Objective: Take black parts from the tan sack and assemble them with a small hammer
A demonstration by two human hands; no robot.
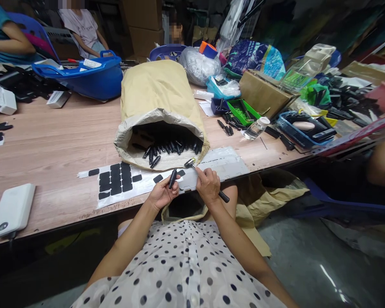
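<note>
Between the thumb and fingers of my left hand (164, 193) is a small black cylinder (172, 179), held upright at a slight tilt over the table's front edge. My right hand (208, 185) is closed around a small hammer (223, 196), its metal head (190, 162) pointing away from me near the sack's mouth. Several black cylinders (170, 147) lie inside the open paper sack (160, 90) on the table. A white sheet (115, 199) with rows of black rounded stickers (116, 179) lies to the left of my left hand.
A white power bank (13, 209) lies at the left. Behind it is a blue basin (83, 79). A green tray (244, 112), a clear bottle (256, 128) and a cardboard box (265, 92) stand right of the sack. An opened sack (259, 205) hangs below the edge.
</note>
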